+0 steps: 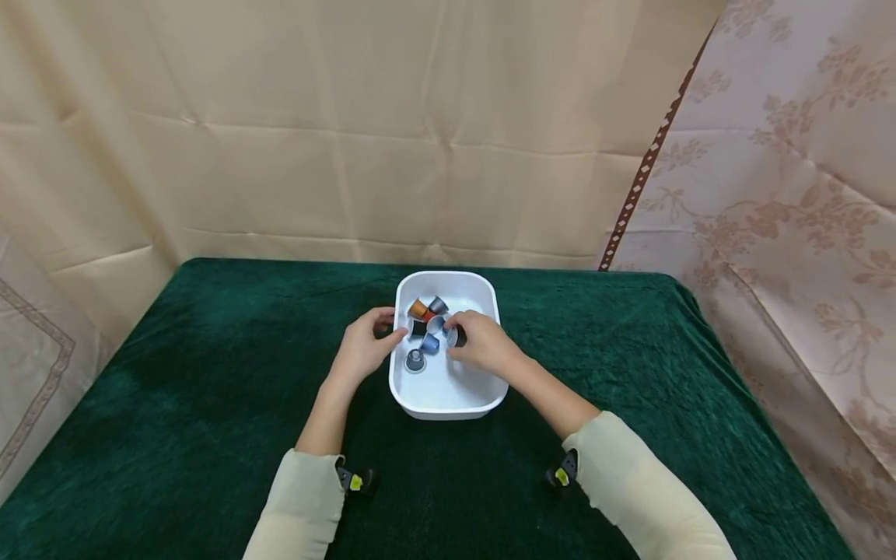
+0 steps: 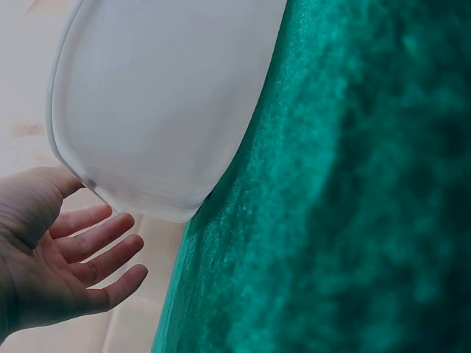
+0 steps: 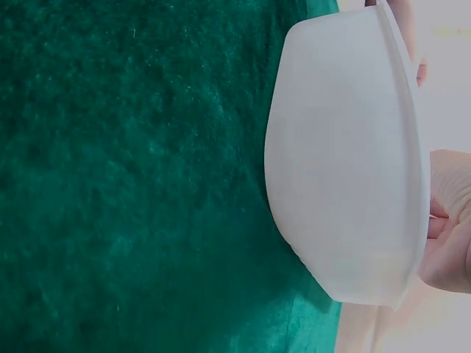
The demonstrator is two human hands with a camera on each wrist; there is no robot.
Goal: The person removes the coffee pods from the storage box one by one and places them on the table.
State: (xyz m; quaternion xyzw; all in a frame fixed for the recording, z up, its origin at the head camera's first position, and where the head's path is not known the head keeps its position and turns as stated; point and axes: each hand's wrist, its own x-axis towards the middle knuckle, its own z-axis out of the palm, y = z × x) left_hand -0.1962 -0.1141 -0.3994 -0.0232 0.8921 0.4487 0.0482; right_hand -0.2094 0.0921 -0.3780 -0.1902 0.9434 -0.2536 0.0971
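Right hand (image 1: 483, 342) pinches a dark capsule (image 1: 460, 337) in the white tub (image 1: 448, 411), beside loose capsules (image 1: 430, 344). Left hand (image 1: 360, 346) — fingers relaxed, spread — thumb at the tub.

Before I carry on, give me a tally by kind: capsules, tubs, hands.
Capsules: at least 7, including 1 in the right hand; overlaps and fingers may hide others
Tub: 1
Hands: 2, the right hand and the left hand
Total: at least 10
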